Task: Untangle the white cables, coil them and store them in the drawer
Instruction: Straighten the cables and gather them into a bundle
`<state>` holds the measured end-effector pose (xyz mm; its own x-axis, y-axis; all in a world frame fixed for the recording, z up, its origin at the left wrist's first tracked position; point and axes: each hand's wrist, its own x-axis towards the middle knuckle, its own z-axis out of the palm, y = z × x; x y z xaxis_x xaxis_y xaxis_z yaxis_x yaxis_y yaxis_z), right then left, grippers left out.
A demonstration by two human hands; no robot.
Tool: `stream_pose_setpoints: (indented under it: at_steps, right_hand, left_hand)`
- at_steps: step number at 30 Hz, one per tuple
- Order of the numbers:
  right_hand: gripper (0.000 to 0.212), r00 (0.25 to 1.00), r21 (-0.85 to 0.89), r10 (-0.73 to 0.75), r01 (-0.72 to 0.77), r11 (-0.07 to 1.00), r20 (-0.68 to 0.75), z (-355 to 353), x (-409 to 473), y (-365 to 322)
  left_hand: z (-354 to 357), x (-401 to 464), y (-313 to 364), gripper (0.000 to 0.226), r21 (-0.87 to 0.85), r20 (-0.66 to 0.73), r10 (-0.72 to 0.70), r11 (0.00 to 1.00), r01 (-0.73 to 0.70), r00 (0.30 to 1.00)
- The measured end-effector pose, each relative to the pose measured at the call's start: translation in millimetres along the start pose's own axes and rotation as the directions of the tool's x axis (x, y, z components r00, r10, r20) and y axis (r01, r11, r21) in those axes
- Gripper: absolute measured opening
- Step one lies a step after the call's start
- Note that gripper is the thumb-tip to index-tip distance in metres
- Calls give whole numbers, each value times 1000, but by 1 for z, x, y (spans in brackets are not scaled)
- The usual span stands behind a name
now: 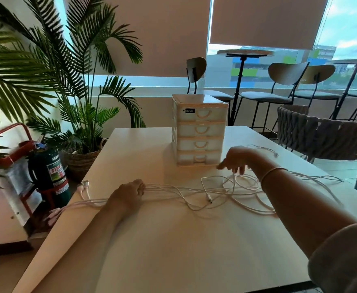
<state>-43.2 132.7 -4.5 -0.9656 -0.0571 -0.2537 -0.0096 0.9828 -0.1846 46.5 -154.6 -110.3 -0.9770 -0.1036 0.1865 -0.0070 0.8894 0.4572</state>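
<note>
White cables (215, 193) lie tangled across the middle of the table (173, 240), loops bunched to the right, several plug ends trailing over the left edge; one strand runs off toward the right edge. Bare tabletop in front of the tangle, toward the near edge. Left hand (129, 196) rests knuckles-up on the table, fingers curled around a bundle of strands. Right hand (235, 160) hovers over the loops, palm down, fingertips pinching one strand. Drawer unit (198, 132) stands just behind the tangle, four drawers, all closed; contents not discernible.
</note>
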Motion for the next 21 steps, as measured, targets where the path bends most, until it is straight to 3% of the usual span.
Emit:
stream_pose_setpoints:
  at_steps: [2,4,6,7,8,10,12,16,19,21]
  right_hand:
    - [41,969,-234,127,-177,956,-213,7,-4,-2]
    - [45,898,-342,185,-333,879,-399,14,-11,-11]
    - [42,863,-349,55,-260,900,-501,21,-15,-29]
    - [39,862,-330,-62,-126,935,-504,25,-18,-41]
    - [37,866,-302,-202,63,951,-457,30,-21,-56]
    - [35,832,-263,-480,414,871,-279,47,-34,-91]
    - [38,791,-176,-603,582,794,-106,68,-45,-120]
    - [26,782,-37,-622,623,781,43,93,-37,-137]
    - [23,797,285,-603,569,772,42,87,-33,-129]
    - [20,806,376,-590,533,758,47,83,-30,-124]
  left_hand:
    - [-1,-1,2,20,1,4,5,1000,-5,1000]
    - [-2,-2,3,21,3,9,12,1000,-12,1000]
    - [-4,-3,3,22,2,10,21,1000,-21,1000]
    - [-5,-4,4,22,1,7,25,1000,-25,1000]
    - [-5,-5,5,22,-1,7,26,1000,-26,1000]
    - [-7,-7,6,21,-7,5,26,1000,-26,1000]
    - [-9,-8,7,22,-15,14,25,1000,-25,1000]
    - [-14,-12,4,22,-41,62,38,999,-35,997]
    - [-17,-13,3,23,-86,54,55,995,-51,997]
    - [-18,-11,4,23,-91,43,80,993,-76,996]
